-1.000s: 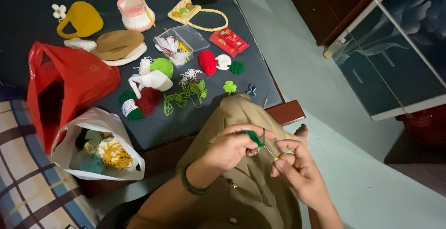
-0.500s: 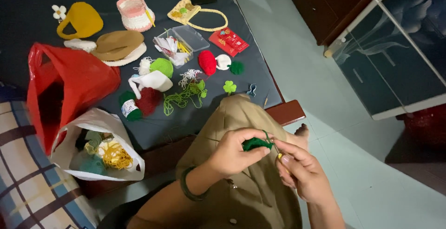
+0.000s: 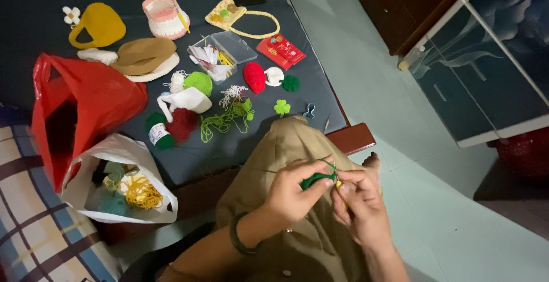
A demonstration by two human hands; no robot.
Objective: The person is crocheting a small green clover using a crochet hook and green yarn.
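My left hand point(image 3: 294, 193) pinches a small green crochet piece point(image 3: 315, 178) over my raised knee in khaki trousers point(image 3: 286, 145). A dark band sits on that wrist. My right hand point(image 3: 357, 205) is closed around a thin crochet hook with a yellowish handle point(image 3: 338, 185), its tip at the green piece. A strand of green yarn loops up from the piece.
A dark mat point(image 3: 189, 156) holds crochet items: yellow bag point(image 3: 100, 24), pink-and-white basket point(image 3: 164, 16), tan hat point(image 3: 143, 58), clear plastic box point(image 3: 223, 53), red pouch point(image 3: 280, 50), yarn balls, green clover point(image 3: 281, 107). A red bag point(image 3: 86, 104) and white bag point(image 3: 123, 182) sit left; pale floor right.
The green piece has shifted slightly lower and leftward between my fingers as both hands keep working it; my right hand has closed in closer to the left.
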